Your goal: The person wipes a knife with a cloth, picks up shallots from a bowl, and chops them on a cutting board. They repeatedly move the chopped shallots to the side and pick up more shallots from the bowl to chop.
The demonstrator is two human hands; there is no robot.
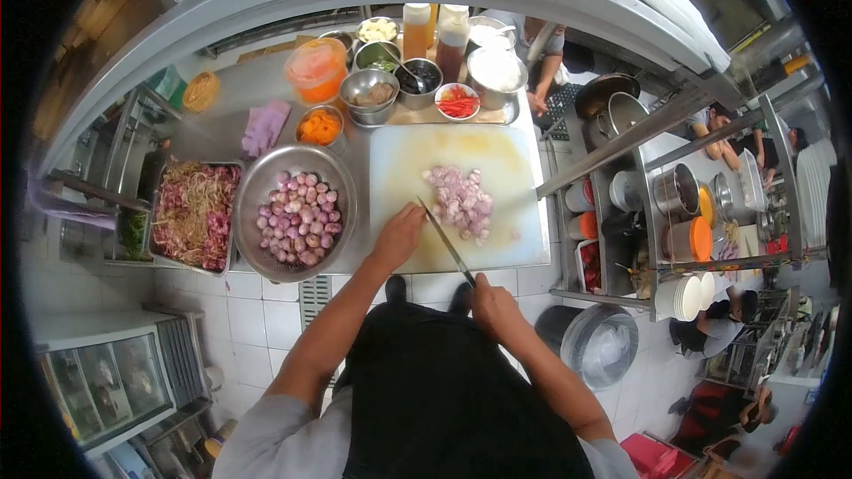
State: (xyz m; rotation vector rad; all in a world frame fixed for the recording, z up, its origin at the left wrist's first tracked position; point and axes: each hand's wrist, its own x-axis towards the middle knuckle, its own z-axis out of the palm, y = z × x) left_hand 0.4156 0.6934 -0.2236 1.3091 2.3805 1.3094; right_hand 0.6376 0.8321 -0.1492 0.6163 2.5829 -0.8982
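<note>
My right hand (pixel 495 309) is closed around the handle of a kitchen knife (pixel 450 247), whose blade slants up and left over the white cutting board (pixel 395 155). Close to the blade's tip is my left hand (pixel 401 235), its fingers curled together at the board's left side. Whatever those fingers pinch is too small or hidden to make out. A heap of cut shallots (pixel 461 200) lies on the board, right of the blade. Left of the board, a large steel bowl (pixel 244 231) holds peeled whole shallots (pixel 299 217).
A tray of unpeeled shallots (pixel 193 217) sits at the far left. Behind the board stand a bowl of red chillies (pixel 458 102), sauce bottles (pixel 415 31) and several steel bowls. A metal post (pixel 612 146) rises at the right. A lined bin (pixel 605 346) stands below right; co-workers are beyond.
</note>
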